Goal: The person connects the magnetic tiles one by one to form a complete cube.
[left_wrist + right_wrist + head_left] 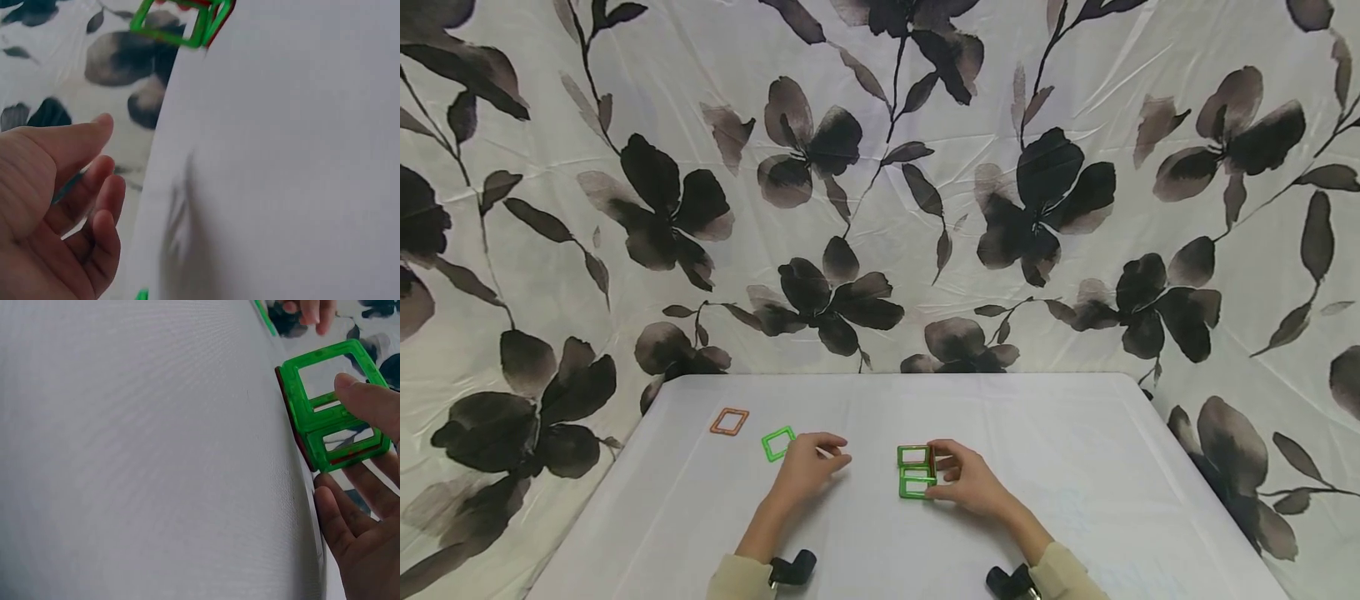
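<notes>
On the white table, a joined structure of green and red magnetic tiles [914, 485] stands beside my right hand [973, 483]. In the right wrist view the thumb lies on a green face of the magnetic tiles [322, 419] and the other fingers are at the far side, gripping them. My left hand [808, 467], its fingers loosely bent, holds nothing. Close behind it a loose green square tile [767, 450] lies on the table, partly covered by the hand. The left wrist view catches the bent fingers [106, 244] apart from the structure.
An orange square tile [721, 431] lies flat toward the table's back left. The white table [1075, 433] meets a floral cloth [947, 250] hanging behind it. Dark wrist cameras [795, 568] sit at both sleeves.
</notes>
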The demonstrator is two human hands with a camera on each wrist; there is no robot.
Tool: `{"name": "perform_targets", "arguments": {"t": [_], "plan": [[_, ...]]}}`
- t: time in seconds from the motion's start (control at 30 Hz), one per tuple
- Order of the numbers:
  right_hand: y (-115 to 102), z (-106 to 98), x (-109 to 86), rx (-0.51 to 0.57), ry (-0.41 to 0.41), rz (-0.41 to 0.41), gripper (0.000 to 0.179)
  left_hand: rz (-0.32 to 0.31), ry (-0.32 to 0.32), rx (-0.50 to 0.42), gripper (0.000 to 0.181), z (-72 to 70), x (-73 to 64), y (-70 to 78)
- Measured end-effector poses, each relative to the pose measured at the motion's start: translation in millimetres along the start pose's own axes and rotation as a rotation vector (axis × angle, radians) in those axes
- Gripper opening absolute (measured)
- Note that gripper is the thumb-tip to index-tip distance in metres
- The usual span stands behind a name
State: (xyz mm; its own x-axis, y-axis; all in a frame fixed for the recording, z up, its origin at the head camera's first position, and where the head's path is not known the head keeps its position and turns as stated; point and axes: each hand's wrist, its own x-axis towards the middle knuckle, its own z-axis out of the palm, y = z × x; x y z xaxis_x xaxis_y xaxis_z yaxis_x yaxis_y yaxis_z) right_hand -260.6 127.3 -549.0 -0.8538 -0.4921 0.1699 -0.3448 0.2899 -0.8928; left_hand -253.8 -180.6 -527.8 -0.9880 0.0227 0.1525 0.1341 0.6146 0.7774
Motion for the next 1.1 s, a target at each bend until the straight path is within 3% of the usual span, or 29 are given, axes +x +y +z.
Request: {"name": "perform_targets", "arguments": {"t": [0.2,0.43,0.7,1.1], "plan": [[0,-1,0.2,-0.008,0.009,0.004,0.07,-0.034,0.087,0.086,0.026,-42.7,-1.9,-24.5],[1,1,0.6,-0.004,-0.004,0.013,0.07,-0.116,0.112,0.176,0.036,-78.4,-6.1,-56.5],[2,1,0.0,-0.03,0.016,0.012,0.07,-0.189,0.095,0.189,0.052,-84.8,-5.2,-78.9],[0,2,-1.1,-0.015,0.018,0.03,0.07,-0.236,-0.007,0.242,0.066,-88.7,7.4,-90.6]]}}
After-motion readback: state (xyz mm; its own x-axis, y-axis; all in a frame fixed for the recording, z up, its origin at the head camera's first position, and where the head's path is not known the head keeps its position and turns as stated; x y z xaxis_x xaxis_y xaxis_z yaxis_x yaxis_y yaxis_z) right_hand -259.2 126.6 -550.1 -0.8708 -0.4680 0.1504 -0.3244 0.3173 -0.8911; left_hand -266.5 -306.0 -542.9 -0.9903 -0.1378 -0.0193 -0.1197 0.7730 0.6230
